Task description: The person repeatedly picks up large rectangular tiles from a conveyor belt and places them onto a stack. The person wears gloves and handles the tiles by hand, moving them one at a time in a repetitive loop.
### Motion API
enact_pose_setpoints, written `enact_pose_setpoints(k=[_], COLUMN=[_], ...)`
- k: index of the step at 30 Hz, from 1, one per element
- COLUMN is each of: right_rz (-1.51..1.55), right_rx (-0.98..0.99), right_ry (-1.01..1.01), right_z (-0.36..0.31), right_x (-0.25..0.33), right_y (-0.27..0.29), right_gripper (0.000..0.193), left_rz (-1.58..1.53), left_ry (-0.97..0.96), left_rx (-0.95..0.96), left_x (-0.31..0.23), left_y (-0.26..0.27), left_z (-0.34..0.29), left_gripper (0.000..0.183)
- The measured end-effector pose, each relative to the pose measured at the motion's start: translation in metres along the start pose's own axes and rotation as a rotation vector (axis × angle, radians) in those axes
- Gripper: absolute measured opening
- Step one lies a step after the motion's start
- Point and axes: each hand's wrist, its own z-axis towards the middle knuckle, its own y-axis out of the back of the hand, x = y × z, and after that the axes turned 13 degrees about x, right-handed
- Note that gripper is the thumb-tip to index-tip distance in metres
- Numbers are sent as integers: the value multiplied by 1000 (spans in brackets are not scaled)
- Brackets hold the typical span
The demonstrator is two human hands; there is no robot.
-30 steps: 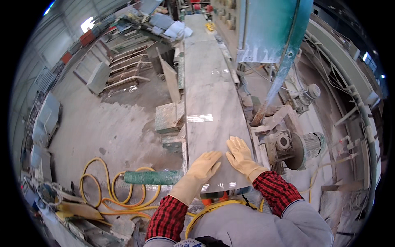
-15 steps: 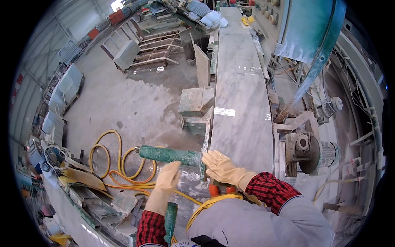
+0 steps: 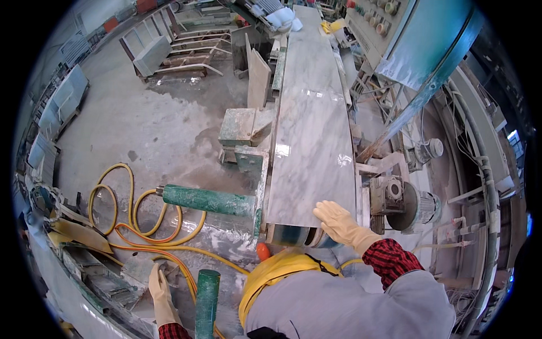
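A long white-and-grey marble slab (image 3: 313, 130) lies flat on a conveyor line running away from me. My right hand (image 3: 339, 223), in a cream rubber glove, lies with fingers outstretched on the slab's near edge, close to its right corner, gripping nothing. Beneath that edge shows the end drum (image 3: 288, 234) of the conveyor. My left hand (image 3: 161, 291), gloved the same way, hangs low at the left, fingers extended and holding nothing. Just right of it stands a green roller (image 3: 207, 302); another green roller (image 3: 209, 200) sticks out leftward from the frame.
Yellow and orange hoses (image 3: 132, 206) coil over the wet floor at the left. A motor with a gearbox (image 3: 389, 198) sits right of the slab, below a blue-green slanted post (image 3: 403, 121). A control panel (image 3: 378, 20) stands at the far right. A wooden rack (image 3: 197, 48) is at the far left.
My right hand has shifted from the slab's near left corner to near its right corner. My left hand has dropped down and left, away from the slab. The whole view has shifted.
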Motion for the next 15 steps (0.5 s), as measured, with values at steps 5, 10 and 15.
enact_pose_setpoints(k=[5, 10, 15], right_rz=[-26, 541, 1742], right_rx=[-293, -232, 17], right_ry=[8, -161, -590], right_z=[-18, -16, -32], right_x=[2, 45, 74], right_y=[-5, 9, -32], right_gripper=[44, 29, 55], left_rz=[-16, -320, -798], left_ry=[-54, 131, 261], left_rx=[146, 808, 1207], left_x=[-134, -342, -405], left_y=[-12, -37, -137], left_z=[18, 7, 14], left_gripper=[35, 50, 54])
